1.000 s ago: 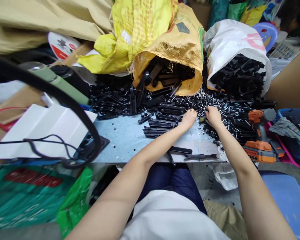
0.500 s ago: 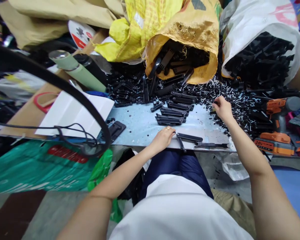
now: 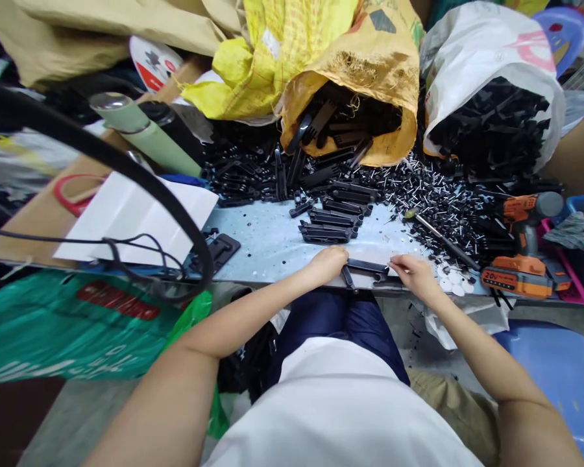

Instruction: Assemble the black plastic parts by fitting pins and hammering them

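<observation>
Bar (image 3: 368, 266), below frame centre: you're seemingly aligning it, left hand (image 3: 328, 264) pinching one end, right hand (image 3: 415, 274) narrowed, contents unclear, next needing steadiness.

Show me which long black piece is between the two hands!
The long black bar near the front edge of the table, the left hand at one end and the right hand by the other. The stacked bars lie farther back.

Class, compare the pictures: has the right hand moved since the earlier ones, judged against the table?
Yes. The right hand has moved toward the person: earlier at the screw pile, it is now by the front edge of the table, near the black bar.
</observation>
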